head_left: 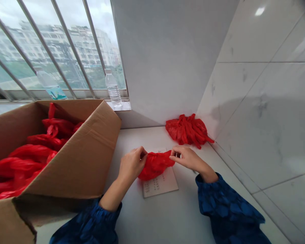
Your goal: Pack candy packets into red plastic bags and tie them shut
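A red plastic bag [155,165] is stretched between my two hands over the white table. My left hand [134,162] pinches its left upper corner. With thumb and fingers closed, my right hand [185,156] grips the opposite corner. Below the bag lies a pale sheet or booklet [169,183] with rows of small writing, partly covered by the bag. Behind my right hand, a heap of red plastic bags [186,130] rests against the wall. Whether the held bag contains anything cannot be seen.
A large open cardboard box [91,149] on the left holds several knotted red bags [30,154]. A clear bottle [113,88] and a blue-labelled bottle [51,84] stand by the barred window. A marbled tile wall [271,118] borders the table [155,220] on the right.
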A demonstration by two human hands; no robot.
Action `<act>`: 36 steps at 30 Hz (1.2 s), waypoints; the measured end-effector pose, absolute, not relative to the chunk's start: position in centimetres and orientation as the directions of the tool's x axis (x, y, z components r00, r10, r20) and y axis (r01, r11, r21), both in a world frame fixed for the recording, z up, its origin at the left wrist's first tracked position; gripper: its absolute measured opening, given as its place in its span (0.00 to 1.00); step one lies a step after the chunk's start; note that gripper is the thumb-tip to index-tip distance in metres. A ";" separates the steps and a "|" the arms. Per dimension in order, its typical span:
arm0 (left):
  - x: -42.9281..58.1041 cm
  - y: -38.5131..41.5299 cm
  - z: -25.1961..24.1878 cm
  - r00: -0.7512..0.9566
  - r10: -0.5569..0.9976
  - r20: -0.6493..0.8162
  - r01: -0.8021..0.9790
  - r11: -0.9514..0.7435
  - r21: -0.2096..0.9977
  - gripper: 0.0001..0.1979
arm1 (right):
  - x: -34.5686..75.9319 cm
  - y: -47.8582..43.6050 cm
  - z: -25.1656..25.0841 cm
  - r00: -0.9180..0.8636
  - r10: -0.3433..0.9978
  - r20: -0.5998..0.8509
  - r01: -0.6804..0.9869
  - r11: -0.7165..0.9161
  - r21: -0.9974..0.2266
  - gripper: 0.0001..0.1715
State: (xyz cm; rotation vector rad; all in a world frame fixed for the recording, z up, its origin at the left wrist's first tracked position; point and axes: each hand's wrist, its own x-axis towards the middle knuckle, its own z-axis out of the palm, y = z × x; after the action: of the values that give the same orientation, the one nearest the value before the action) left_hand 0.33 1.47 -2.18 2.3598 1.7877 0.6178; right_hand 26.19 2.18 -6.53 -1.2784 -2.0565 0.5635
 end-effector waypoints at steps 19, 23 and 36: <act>0.5 1.1 -2.2 0.278 0.826 0.490 0.747 -0.506 0.431 0.05 | 24.4 1.2 -5.0 -0.070 0.818 0.570 0.533 0.514 -0.672 0.08; 2.4 -0.1 -3.3 0.434 0.772 0.465 0.710 -0.610 0.351 0.06 | 22.0 0.2 -4.9 -0.134 0.801 0.584 0.496 0.564 -0.660 0.08; 0.6 0.8 -2.3 0.225 0.818 0.529 0.632 -0.536 0.560 0.05 | 22.7 1.0 -5.3 0.081 0.834 0.545 0.439 0.461 -0.771 0.08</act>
State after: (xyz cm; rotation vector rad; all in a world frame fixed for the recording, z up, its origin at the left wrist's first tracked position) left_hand 0.61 0.85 -2.30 2.2716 1.3726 1.2032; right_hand 22.70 0.99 -5.30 -1.1526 -1.5469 0.4243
